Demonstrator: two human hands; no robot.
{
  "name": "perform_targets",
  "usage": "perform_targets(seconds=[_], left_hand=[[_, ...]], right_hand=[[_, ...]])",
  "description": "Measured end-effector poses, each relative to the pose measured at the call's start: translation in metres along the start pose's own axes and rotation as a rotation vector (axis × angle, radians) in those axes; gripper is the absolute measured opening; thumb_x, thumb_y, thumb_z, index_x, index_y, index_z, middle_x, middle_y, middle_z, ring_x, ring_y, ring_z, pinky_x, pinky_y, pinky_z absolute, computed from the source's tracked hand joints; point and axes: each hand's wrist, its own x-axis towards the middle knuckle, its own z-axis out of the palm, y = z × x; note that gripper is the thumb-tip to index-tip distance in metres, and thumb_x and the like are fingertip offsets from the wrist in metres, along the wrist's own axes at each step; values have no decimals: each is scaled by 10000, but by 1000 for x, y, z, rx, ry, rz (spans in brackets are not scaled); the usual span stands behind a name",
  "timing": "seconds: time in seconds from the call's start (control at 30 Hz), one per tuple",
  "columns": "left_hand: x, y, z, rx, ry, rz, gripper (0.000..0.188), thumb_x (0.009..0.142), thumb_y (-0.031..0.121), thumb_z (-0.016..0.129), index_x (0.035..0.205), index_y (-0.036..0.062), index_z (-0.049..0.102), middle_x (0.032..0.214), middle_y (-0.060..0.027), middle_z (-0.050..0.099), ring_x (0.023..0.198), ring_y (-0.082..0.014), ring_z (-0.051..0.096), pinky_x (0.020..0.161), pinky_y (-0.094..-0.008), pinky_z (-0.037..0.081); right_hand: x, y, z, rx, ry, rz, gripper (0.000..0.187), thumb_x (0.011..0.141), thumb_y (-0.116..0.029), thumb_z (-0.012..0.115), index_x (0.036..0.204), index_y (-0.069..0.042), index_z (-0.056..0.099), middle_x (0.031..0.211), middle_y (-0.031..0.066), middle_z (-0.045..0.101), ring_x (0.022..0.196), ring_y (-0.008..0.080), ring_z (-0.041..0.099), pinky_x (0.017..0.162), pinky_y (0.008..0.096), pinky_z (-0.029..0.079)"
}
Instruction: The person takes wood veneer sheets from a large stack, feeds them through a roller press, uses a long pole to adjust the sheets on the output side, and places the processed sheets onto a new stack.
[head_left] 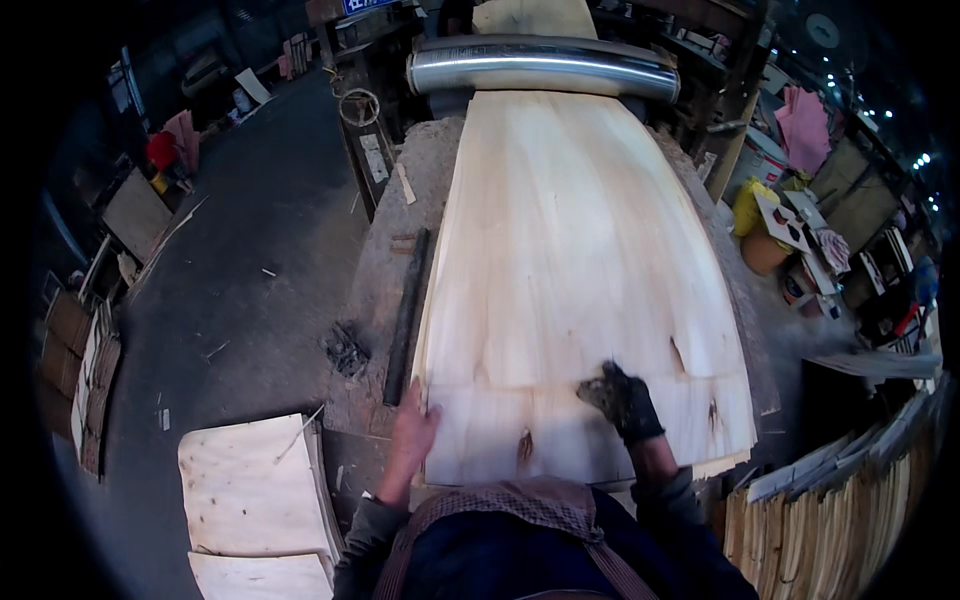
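Observation:
A long sheet of pale wood veneer (560,230) lies on top of a stack in front of me, running from near my body up to a shiny metal roller. A shorter strip of veneer (480,430) shows across the near end, with dark knots in it. My bare left hand (412,432) is at the left edge of the stack, fingers stretched forward and thumb apart. On the right, my right hand (622,402) wears a dark, stained glove and is over the seam between sheet and strip. Its fingers look spread, though slightly blurred, and no held object shows.
The metal roller (545,72) crosses the far end. A dark bar (408,320) lies along the stack's left side. More veneer sheets (255,490) are piled at lower left, and upright veneers (830,520) stand at lower right. A bucket (760,160) is at far right.

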Motion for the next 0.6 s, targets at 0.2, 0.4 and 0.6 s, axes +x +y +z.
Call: perform_targets(seconds=[0.2, 0.4, 0.6], left_hand=[[-22, 27, 16, 199, -21, 22, 663, 757, 127, 614, 1311, -35, 287, 1365, -239, 268, 1259, -350, 292, 1027, -348, 284], [-19, 2, 20, 113, 17, 46, 633, 750, 116, 623, 1291, -40, 330, 1363, -223, 283, 1256, -321, 313, 1028, -341, 285], [-7, -20, 13, -421, -38, -144, 563, 733, 7, 596, 1257, -38, 397, 1353, -170, 330, 1242, -252, 346, 1010, -316, 307]], right_hand=[[155, -46, 19, 190, -235, -56, 264, 866, -192, 523, 1054, -8, 507, 1017, 228, 562, 966, 365, 558, 865, 504, 457], [168, -31, 52, 197, -374, -60, 295, 916, -205, 394, 1145, -24, 436, 1196, 228, 480, 1087, 384, 486, 903, 499, 429], [29, 24, 36, 60, -577, 115, 406, 920, -153, 387, 1289, 7, 330, 1215, 199, 470, 1130, 334, 472, 967, 467, 387]])
